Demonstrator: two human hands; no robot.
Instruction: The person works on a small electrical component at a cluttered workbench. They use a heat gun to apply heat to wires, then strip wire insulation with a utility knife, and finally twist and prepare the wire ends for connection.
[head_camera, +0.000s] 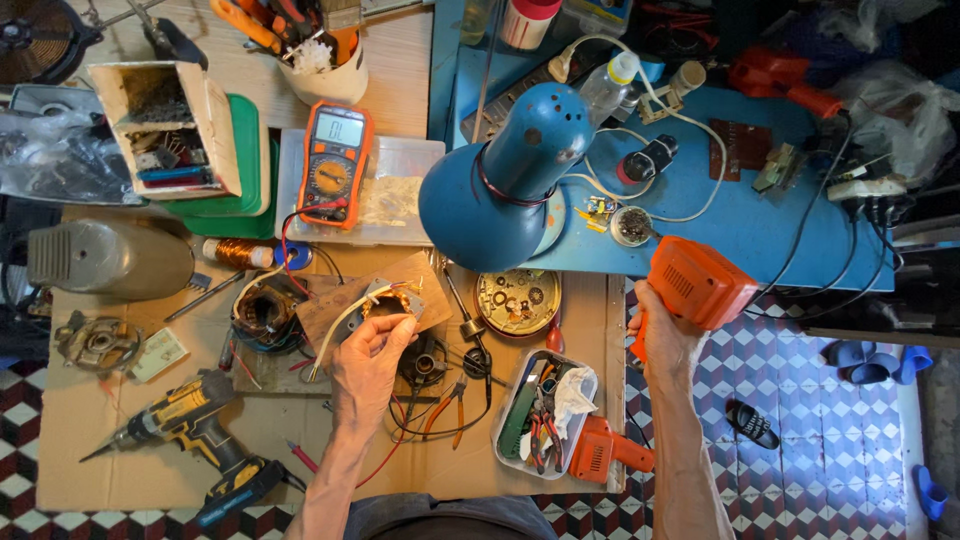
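Note:
My left hand (368, 362) pinches a small motor part with copper windings (392, 301), from which white wires (335, 335) trail, over a wooden board (420, 275). My right hand (662, 345) grips the handle of an orange soldering gun (697, 283), lifted above the bench's right edge; its black cord runs off to the right. A blue desk lamp (500, 180) hangs over the bench between the two hands.
An orange multimeter (335, 150) lies on a clear box. A yellow cordless drill (190, 420) rests at front left. A tray of tools (545, 410), a second orange gun (605, 450), pliers (450, 400), a stator (265, 312) and a grey housing (110, 258) surround the hands.

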